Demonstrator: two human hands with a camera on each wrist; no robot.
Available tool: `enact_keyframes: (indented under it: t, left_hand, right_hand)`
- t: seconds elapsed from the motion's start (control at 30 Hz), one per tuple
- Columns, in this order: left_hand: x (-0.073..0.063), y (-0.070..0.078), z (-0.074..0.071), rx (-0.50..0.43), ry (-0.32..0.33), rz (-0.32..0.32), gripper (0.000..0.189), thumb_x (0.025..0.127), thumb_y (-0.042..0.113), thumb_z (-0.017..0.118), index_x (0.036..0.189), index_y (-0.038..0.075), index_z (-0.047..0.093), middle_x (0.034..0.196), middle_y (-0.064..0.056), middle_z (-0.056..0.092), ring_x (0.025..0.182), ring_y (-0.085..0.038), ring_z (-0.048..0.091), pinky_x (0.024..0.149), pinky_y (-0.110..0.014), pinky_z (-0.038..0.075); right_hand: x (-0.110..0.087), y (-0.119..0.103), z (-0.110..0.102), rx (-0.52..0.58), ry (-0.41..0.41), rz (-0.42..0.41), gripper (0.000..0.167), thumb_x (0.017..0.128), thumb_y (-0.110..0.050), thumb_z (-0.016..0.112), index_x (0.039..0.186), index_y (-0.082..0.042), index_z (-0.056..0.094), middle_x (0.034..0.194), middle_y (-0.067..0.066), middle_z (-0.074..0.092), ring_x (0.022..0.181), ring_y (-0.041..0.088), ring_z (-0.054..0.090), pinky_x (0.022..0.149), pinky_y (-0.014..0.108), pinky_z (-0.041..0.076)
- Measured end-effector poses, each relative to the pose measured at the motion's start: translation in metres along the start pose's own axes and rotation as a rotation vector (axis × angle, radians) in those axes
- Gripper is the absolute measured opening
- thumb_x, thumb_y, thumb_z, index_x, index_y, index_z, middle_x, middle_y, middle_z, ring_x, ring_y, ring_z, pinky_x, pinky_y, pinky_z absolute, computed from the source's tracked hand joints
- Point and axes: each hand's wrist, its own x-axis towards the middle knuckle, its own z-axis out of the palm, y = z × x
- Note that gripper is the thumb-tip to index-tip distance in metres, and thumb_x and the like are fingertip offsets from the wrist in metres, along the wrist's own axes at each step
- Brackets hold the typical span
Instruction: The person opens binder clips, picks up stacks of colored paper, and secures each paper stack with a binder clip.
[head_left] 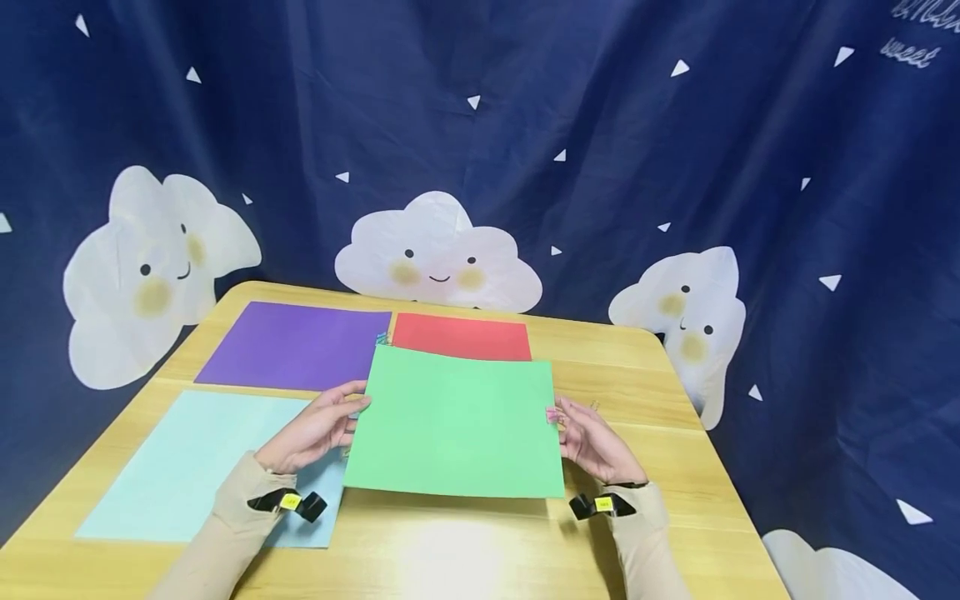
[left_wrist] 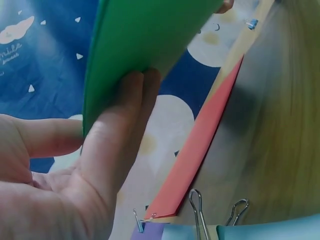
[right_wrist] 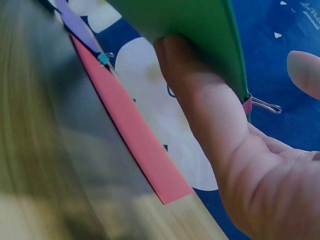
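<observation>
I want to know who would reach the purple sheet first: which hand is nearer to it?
Left. The left hand holds the green sheet at its left edge, just below the purple sheet. The right hand is at the green sheet's far right edge.

"sweet" on backdrop (head_left: 910, 55), rest unreadable

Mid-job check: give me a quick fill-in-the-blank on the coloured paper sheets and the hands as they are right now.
1. Both hands hold the ____ sheet of paper by its side edges.
2. The left hand hovers over the pale ____ paper sheet.
3. The flat purple paper sheet lies beside the ____ sheet, at the wooden table's far edge.
4. A pink binder clip sits beside the ____ hand.

Missing: green; blue; red; right
</observation>
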Motion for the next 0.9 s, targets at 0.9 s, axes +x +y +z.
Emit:
enact_keyframes:
  t: [0.9]
  left_hand:
    - [-0.028, -0.015, 0.033, 0.215, -0.023, -0.117, 0.081, 0.110, 0.026, 0.048, 0.162, -0.007, -0.005, 0.138, -0.034, 0.049, 0.126, -0.038, 0.059, 0.082, -0.025, 0.059]
  right_hand:
    - [-0.030, 0.011, 0.008, -0.132, 0.102, 0.114, 0.056, 0.116, -0.025, 0.032, 0.163, -0.002, 0.010, 0.118, -0.003, 0.062, 0.092, 0.011, 0.074, 0.088, 0.034, 0.064]
